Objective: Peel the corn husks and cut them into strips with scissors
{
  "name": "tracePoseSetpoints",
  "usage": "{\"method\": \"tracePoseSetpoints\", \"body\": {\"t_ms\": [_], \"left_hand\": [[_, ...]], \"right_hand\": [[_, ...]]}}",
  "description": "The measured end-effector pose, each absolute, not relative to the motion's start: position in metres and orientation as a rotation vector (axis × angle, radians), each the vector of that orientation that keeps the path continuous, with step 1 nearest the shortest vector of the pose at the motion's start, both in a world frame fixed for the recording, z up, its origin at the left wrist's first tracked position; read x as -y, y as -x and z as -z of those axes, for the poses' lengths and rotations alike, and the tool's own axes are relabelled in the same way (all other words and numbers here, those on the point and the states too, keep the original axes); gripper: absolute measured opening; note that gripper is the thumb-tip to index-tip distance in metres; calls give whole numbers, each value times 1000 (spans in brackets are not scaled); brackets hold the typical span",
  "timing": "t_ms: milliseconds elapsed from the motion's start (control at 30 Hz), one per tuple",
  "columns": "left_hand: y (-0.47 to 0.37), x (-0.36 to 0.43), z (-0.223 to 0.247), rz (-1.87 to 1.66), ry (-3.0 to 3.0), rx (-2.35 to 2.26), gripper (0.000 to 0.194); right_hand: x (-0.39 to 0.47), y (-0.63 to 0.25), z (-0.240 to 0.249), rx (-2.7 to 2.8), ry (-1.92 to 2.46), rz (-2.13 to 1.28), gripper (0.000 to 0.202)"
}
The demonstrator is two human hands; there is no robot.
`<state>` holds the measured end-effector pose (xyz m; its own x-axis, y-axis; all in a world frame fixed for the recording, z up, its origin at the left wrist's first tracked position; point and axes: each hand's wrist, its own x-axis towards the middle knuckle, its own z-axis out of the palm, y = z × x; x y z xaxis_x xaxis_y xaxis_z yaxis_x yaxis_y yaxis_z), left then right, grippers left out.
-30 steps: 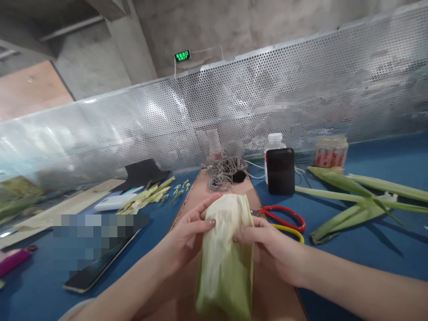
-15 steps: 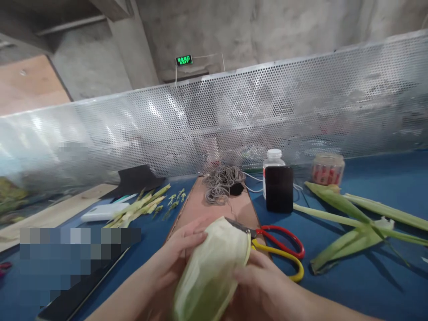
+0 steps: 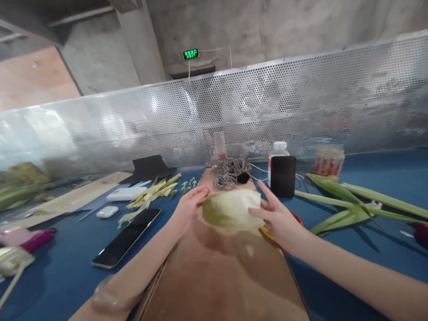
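Note:
A pale green corn husk [image 3: 227,209] is stretched sideways between my hands above the brown cardboard [image 3: 230,281]. My left hand [image 3: 192,205] is closed at its darker left end, fingertips on the upper edge. At the whiter right end, my right hand [image 3: 276,218] grips it between thumb and fingers, the index finger pointing up. Under and behind my right hand lie scissors; only bits of their red handle [image 3: 296,217] and yellow handle [image 3: 268,234] show, and the blades are hidden.
Tangled grey cord [image 3: 229,171] sits at the cardboard's far end. A black upright slab [image 3: 283,177] stands before a white-capped bottle [image 3: 279,146]. Green husks [image 3: 347,216] lie right; a phone [image 3: 129,238], an earbud case [image 3: 107,211] and cut husk strips [image 3: 155,191] lie left.
The husk has turned from upright to sideways and moved away from me. My hands have spread to its two ends, and my right hand now covers most of the scissors.

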<state>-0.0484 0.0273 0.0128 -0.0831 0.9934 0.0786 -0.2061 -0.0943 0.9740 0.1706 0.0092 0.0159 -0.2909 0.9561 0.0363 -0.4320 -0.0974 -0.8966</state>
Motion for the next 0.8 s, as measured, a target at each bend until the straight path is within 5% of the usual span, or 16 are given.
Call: {"method": "tracePoseSetpoints", "body": {"t_ms": [100,300,500,800], "left_hand": [[58,-35,-10,-1493,-898,-1069,21],[42,-17,-8,-906,-1116,-809,42],[35,-6,-10,-1091,-1368,-807,51],[41,-9,-10,-992,-1427,-819,53]], "right_hand": [[-12,-171,-23,913,770,-1489,82],[7,-157,-17,1145,741,-1513,59],[12,-152,3,1385,941,-1382,82],[6,-157,11,1446,804,-1473,76]]}}
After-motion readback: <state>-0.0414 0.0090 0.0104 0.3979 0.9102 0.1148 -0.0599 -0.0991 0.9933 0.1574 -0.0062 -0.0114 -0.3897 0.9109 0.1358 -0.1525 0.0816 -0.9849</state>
